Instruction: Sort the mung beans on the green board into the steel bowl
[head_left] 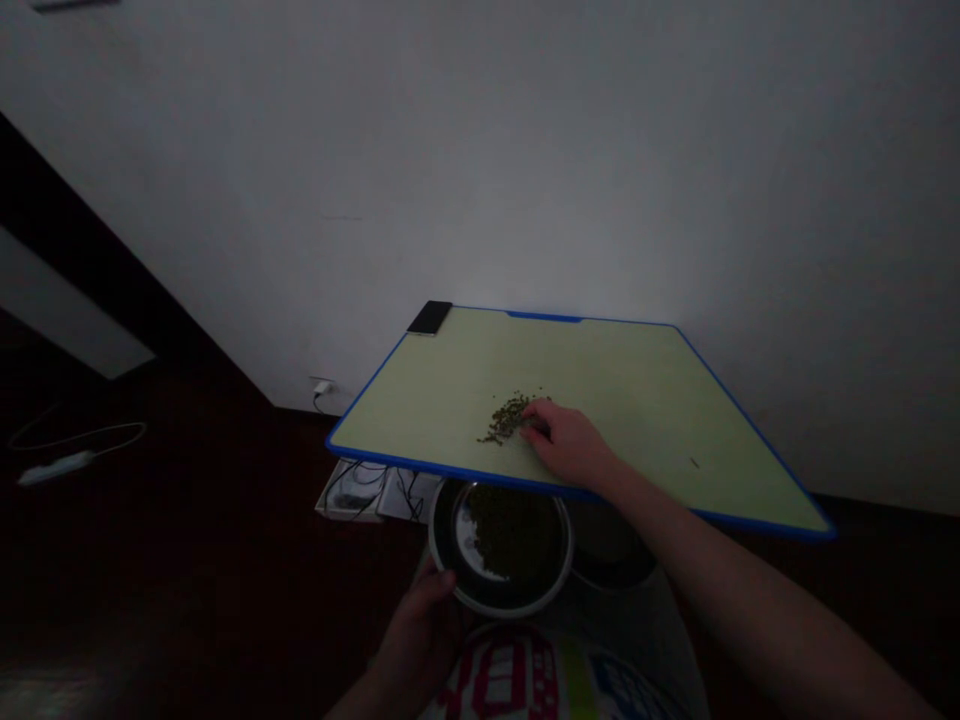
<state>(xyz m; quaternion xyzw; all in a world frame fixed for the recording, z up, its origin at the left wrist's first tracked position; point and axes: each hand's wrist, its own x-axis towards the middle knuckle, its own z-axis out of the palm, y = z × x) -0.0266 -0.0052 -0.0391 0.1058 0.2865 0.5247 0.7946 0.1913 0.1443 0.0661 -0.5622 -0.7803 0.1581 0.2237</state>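
A loose heap of small green-brown grains (507, 417) is spread over the pale yellow-green tabletop. My right hand (562, 440) rests at the heap's right side, thumb and fingers curled together among the grains. What they pinch is hidden or too small to tell. Below the table's front edge, my left hand (429, 610) is closed on the rim of a round metal bowl (466, 545), thumb on top. Inside the bowl lies a dark mass of similar grains (514, 530), leaving shiny metal bare at its left.
The table (637, 400) has a blue rim and stands against a white wall. A dark phone (430, 317) lies at its back left corner. Another dark round container (615, 550) sits right of the bowl. White boxes with cables (360, 490) and a power strip (56, 467) are lower left.
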